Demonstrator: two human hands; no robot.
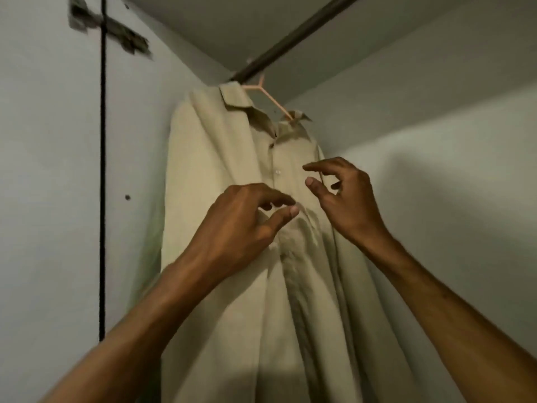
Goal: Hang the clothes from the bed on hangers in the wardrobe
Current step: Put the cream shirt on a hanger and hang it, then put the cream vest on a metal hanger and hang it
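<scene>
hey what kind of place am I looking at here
Most likely the inside of a wardrobe or closet: a dark rail runs under the top panel, a beige shirt hangs from it on a pink hanger, and plain pale walls close in around it.

Matt cloth shirt (232, 286); glossy plastic hanger (268, 96).

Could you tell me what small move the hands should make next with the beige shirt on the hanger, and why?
Probably withdraw both hands. The beige button-up shirt already hangs on the pink plastic hanger from the dark wardrobe rail, and the left hand and right hand are open in front of its placket, gripping nothing.
</scene>
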